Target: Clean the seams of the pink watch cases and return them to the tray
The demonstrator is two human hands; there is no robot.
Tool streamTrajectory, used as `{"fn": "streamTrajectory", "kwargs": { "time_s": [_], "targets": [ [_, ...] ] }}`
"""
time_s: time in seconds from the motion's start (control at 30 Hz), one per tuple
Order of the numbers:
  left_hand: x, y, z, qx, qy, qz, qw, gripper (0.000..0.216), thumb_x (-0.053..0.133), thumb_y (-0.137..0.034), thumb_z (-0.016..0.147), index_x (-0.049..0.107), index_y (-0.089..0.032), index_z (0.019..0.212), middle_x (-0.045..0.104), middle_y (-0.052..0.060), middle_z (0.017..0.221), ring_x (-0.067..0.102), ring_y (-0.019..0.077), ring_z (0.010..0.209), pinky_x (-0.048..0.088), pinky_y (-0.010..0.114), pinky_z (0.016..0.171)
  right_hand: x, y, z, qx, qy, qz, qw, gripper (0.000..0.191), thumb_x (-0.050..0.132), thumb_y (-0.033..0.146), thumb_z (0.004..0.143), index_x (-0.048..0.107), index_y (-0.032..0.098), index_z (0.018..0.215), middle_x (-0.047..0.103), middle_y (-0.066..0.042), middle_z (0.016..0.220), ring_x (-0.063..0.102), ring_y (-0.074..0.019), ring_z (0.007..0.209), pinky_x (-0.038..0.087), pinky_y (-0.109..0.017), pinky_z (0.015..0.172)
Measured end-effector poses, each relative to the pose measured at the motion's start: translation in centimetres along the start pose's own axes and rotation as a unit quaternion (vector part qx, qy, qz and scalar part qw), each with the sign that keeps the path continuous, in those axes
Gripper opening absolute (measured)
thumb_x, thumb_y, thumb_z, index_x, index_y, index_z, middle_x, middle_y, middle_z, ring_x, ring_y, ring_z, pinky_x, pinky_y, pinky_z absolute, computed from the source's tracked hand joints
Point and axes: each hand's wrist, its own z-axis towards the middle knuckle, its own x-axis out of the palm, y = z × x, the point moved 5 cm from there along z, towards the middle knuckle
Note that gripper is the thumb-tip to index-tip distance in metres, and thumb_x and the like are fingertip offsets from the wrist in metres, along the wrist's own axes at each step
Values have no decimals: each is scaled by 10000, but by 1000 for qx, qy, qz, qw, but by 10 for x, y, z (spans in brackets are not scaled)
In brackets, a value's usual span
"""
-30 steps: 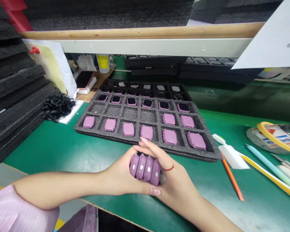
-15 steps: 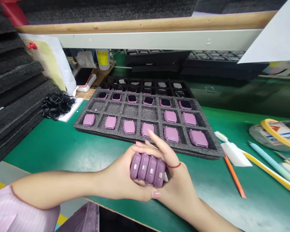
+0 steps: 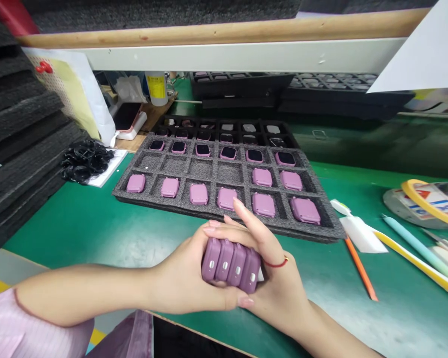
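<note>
- Both hands are in on this one: the left hand [image 3: 182,283] cups the watches [image 3: 229,266] from the left, its thumb running along the near side.
- The right hand [image 3: 283,293] closes in from the right, so four purple watches sit gripped side by side between the two, over the table [image 3: 134,238], just on the near side of the tray [image 3: 155,199].
- And there's the change! A second ago the right hand's fingers lay close together over the stack; now the index finger [image 3: 252,216] stands away from the rest, pointing to the far side.
- Its tip shows in front of the fourth watch from the left in the near row; whether it touches, I can't tell.
- The stack has drifted a little to the right and leans more, side buttons facing near.
- At its right end a white bit [image 3: 260,274] peeks out, where a second ago something grey showed.
- No change in the tray: six watches in the near row, two at the right of the middle row, both lots backs up, and six in the far row, dark screens up.
- Over on the right, the orange stick [image 3: 361,268], the brush [image 3: 414,263] and the blue pen [image 3: 414,242] lie just where they were.
</note>
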Motion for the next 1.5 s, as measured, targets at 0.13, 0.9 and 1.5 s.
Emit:
{"fn": "streamTrajectory", "kwargs": {
  "time_s": [0.13, 0.9, 1.5],
  "targets": [
    [-2, 2, -5, -27, 19, 10, 999, 766, 920, -228, 610, 482, -246, 1238, 566, 69, 1285, 559, 273, 1226, 474, 443, 1035, -4, 1, 2, 24, -17, 31, 999, 940, 799, 200, 798, 272, 329, 1565, 571, -92, 1460, 666, -260, 1217, 489, -483, 1151],
    [-1, 10, -3, -51, 101, -146, 983, 554, 690, -469, 883, 482, -181, 1308, 631, 158, 1256, 632, 303, 1199, 513, 477, 1010, -13, -5, -3, 48, -41, 44, 997, 937, 790, 164, 781, 314, 401, 1552, 391, -54, 1608, 686, -264, 1184, 548, -442, 1086],
    [1, 6, -1, -76, 101, -170, 977, 472, 790, -158, 775, 590, -189, 1201, 685, 112, 1185, 688, 244, 1132, 528, 435, 1030, -13, -5, -2, 50, -35, 80, 995, 987, 838, 301, 772, 265, 439, 1563, 446, -33, 1576, 693, -241, 1175, 591, -372, 1026]
  ]
}}
